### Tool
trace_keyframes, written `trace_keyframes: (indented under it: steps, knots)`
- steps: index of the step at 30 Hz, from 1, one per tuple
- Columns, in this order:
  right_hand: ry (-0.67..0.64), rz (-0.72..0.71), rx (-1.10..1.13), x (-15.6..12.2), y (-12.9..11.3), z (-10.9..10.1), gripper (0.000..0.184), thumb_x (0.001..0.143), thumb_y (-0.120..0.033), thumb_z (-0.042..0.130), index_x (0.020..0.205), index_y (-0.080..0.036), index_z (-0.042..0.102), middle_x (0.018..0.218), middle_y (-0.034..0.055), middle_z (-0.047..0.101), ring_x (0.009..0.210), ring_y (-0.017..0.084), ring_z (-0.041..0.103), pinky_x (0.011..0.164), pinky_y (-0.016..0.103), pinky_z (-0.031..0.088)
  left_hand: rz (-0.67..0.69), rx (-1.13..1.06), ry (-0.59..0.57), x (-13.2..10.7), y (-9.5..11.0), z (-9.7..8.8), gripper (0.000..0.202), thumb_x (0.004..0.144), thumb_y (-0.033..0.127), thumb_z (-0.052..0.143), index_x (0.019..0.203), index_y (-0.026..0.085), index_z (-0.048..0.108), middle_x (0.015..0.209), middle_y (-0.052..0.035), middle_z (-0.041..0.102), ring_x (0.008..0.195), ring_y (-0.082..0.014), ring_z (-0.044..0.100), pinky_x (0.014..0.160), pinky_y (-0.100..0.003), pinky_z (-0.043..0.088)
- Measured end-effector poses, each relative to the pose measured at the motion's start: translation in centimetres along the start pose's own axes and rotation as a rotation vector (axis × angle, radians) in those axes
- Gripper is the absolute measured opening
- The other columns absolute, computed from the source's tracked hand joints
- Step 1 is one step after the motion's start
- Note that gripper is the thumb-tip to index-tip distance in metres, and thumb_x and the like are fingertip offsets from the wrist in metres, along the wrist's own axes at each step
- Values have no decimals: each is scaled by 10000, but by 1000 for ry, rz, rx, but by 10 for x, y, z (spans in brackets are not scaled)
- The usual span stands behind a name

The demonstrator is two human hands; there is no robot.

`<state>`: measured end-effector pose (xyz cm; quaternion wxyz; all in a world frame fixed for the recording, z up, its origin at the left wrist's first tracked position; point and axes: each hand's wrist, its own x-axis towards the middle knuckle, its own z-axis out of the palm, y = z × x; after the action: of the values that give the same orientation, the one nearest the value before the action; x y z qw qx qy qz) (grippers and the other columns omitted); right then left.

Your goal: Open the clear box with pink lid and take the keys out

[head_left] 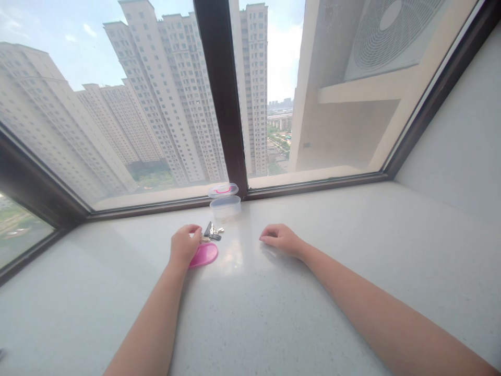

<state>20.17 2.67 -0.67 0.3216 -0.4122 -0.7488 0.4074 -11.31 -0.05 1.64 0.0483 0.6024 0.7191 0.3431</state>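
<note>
My left hand (183, 246) rests on the white windowsill (274, 313), its fingers curled over a bunch of keys (212, 232) and the edge of a flat pink oval tag (203, 255). Whether the fingers pinch the keys I cannot tell. Just beyond the keys stands a small clear plastic container (225, 206), with its lid (223, 190), marked in pink, leaning behind it against the window frame. My right hand (281, 239) lies on the sill to the right, fingers loosely bent and pointing left, holding nothing.
A dark window frame (221, 99) with a vertical post runs along the back of the sill. A white wall (462, 141) rises on the right. High-rise buildings and an outdoor fan unit (387, 31) show through the glass.
</note>
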Motion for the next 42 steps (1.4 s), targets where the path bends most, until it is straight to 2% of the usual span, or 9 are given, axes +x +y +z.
trace_keyframes:
  steps: [5,9,14,20,25,31,33,39,42]
  knots:
    - [2,-3,-7,1,1,1,148,749,-261,597,751,-148,693,681,32,632,640,143,531,595,253,392,191,15,-47,-11,25,9,271,843,413,465,830,208,641,891,-54,655,859,-212,591,782,-304,417]
    - [10,20,61,1,-1,1,157,748,-282,604,744,-146,682,652,27,623,627,144,535,606,258,398,316,31,-140,-25,54,22,332,891,425,396,695,205,548,686,-19,566,647,-165,515,635,-280,374]
    - [72,32,190,1,-2,-2,185,769,-322,569,735,-147,620,626,15,598,606,136,528,610,258,386,433,-13,-265,-42,77,38,395,899,429,371,583,200,432,638,-19,495,607,-147,425,602,-274,305]
    - [175,-52,168,3,3,0,306,709,-367,622,618,-192,388,557,-61,362,530,93,337,520,227,282,407,-105,-376,-50,84,55,441,864,434,393,504,193,314,508,29,333,525,-122,318,543,-273,234]
    - [219,-55,91,3,3,4,411,652,-341,633,558,-202,259,534,-71,252,522,85,247,502,226,228,319,-196,-448,-43,83,61,436,826,470,381,506,198,264,514,43,238,523,-111,290,513,-260,217]
    - [436,18,12,7,6,11,386,664,-288,536,504,-216,191,507,-59,183,514,90,195,497,253,157,246,-245,-435,-33,79,67,304,698,293,438,508,213,214,528,46,193,506,-106,257,492,-256,192]
    - [464,29,5,8,7,12,385,666,-284,519,492,-219,182,498,-56,177,505,89,191,495,258,146,243,-232,-427,-34,78,69,304,681,268,439,504,213,197,524,46,181,502,-107,253,495,-260,185]
    - [373,27,74,6,8,8,455,701,-363,555,466,-217,193,476,-60,166,476,81,175,472,254,153,235,-102,-416,-43,85,70,449,798,405,425,436,201,254,445,35,238,459,-120,289,516,-285,171]
    - [285,42,141,4,8,3,494,792,-453,474,443,-225,210,423,-60,177,424,80,171,438,261,147,228,-38,-417,-46,90,69,526,863,483,337,419,200,338,423,3,331,459,-144,353,526,-296,172]
